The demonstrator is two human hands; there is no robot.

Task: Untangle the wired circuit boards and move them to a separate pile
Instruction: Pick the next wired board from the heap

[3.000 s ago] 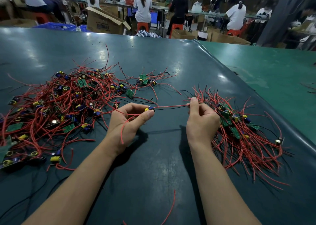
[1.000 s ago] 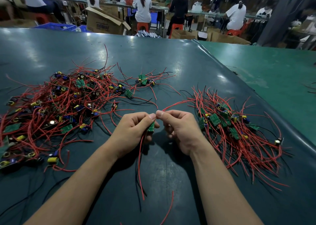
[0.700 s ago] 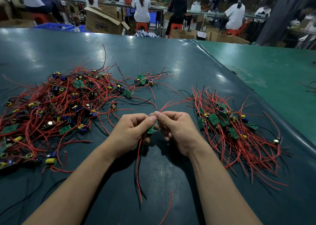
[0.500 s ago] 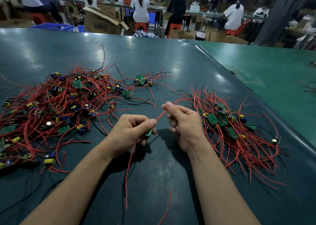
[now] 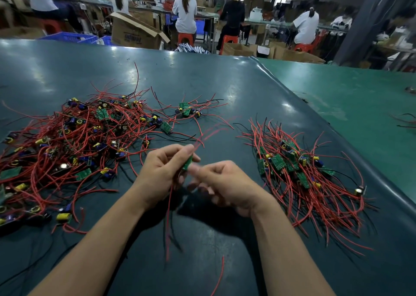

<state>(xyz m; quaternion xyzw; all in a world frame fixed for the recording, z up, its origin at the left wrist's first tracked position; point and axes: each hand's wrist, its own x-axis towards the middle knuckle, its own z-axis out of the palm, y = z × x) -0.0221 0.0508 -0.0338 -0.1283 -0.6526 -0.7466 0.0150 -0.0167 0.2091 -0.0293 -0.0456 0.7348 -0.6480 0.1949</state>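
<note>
**One little board, held up between two piles**

My left hand (image 5: 163, 172) pinches a small green circuit board (image 5: 187, 162) between thumb and fingers. I hold it up off the dark green table (image 5: 202, 79), near me in the middle, so its wires can hang free and not catch on the others. Some red wires (image 5: 168, 219) drop down from it toward me, and some stick up and away.

My right hand (image 5: 227, 186) is just beside the board, with its fingertips at the board's near end. It is blurry, so I cannot tell if it is pinching a wire or holding nothing.

The big tangled pile (image 5: 67, 151) is on the left, where the messy boards wait. The sorted pile (image 5: 301, 176) is on the right, well apart, so the two do not mix.

The left pile is cut off at the edge. I think this board goes to the right pile next. One loose red wire (image 5: 219, 275) lies near me by itself.
</note>
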